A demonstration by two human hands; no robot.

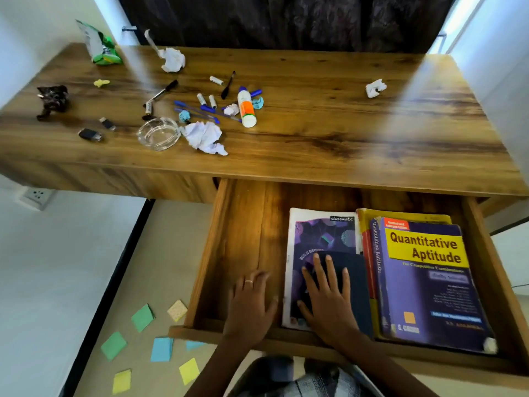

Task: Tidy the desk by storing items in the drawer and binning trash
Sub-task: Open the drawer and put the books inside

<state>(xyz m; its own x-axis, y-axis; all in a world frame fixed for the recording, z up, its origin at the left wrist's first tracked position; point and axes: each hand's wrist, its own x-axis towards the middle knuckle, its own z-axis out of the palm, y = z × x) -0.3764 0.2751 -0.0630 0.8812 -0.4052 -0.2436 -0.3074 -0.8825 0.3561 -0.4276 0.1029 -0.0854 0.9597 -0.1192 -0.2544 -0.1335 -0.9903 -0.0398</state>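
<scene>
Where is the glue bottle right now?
The glue bottle lies on its side on the desk, left of centre in the head view, among the blue pens, beyond the open drawer.

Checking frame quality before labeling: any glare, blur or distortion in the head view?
Head view: two bright glare streaks cross the desk, washing out the wood grain; wide-angle lens bows the desk edges; left hand is motion-blurred at the fingers, right hand on the dark notebook is sharper; small print on the purple book is unreadable.
</scene>
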